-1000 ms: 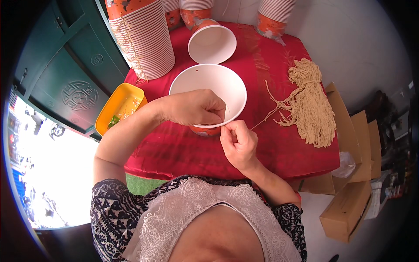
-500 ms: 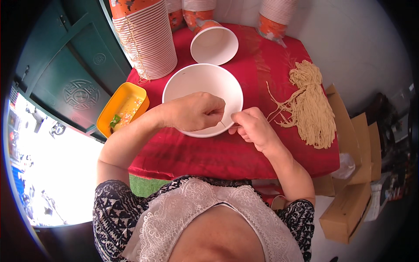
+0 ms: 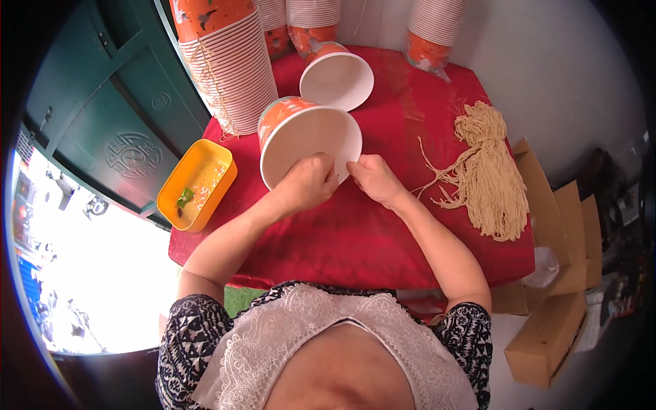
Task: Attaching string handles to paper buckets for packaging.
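A large white-lined paper bucket [image 3: 307, 137] with an orange printed outside lies tilted on the red cloth, its mouth facing me. My left hand [image 3: 311, 180] is closed in a fist at the near part of the mouth; what its fingers hold is hidden. At the rim's right side my right hand [image 3: 376, 179] pinches the edge, thumb on top and fingers curled beneath. A small dark spot shows on the inner wall between the hands. To the right lies a bundle of beige cords [image 3: 488, 174], tied near its top, with loose strands trailing toward my right hand.
Another paper bucket [image 3: 336, 82] lies on its side behind. A tall stack of nested buckets [image 3: 232, 75], cords draped on it, stands left, with more stacks at the back. A yellow tub [image 3: 198, 184] sits at the table's left edge. Cardboard boxes [image 3: 547, 335] stand on the right.
The bucket has tipped over, so its orange outside now shows at the far left. Both hands have shifted slightly left, and the thin strand earlier visible between them no longer shows.
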### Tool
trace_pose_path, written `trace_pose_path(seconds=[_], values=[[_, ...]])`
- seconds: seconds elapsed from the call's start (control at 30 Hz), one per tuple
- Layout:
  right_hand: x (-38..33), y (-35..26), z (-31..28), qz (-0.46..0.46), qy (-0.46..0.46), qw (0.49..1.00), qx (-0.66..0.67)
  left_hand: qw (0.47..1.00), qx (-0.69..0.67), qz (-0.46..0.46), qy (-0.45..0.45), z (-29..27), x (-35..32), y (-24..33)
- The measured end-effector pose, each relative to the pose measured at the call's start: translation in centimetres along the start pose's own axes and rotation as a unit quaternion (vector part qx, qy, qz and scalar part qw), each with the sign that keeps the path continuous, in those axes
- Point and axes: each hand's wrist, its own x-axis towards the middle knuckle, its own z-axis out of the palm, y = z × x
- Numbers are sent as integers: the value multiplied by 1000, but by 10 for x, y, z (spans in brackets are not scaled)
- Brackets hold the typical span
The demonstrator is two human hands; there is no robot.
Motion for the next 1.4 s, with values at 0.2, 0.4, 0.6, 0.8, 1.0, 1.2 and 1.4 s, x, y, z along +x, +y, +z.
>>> trace_pose_path(seconds=[0.2,0.4,0.6,0.8,1.0,1.2,1.4], values=[[13,6,-4,13,76,961,-267,998,-53,-1,26,31,1,-12],[14,1,-3,61,88,925,-365,982,-140,79,98,48,10,-24],[8,-4,-1,64,84,915,-390,934,-322,-151,27,45,16,-25],[-16,-5,-4,-54,-19,930,-364,919,-344,-191,2,39,13,-21],[-18,-8,1,-124,36,978,-166,929,-343,-135,-19,41,8,-27],[-17,-10,9,-125,76,981,-131,957,-276,-78,54,54,5,-30],[-24,-20,12,-229,105,949,-187,928,-338,-153,18,46,7,-25]])
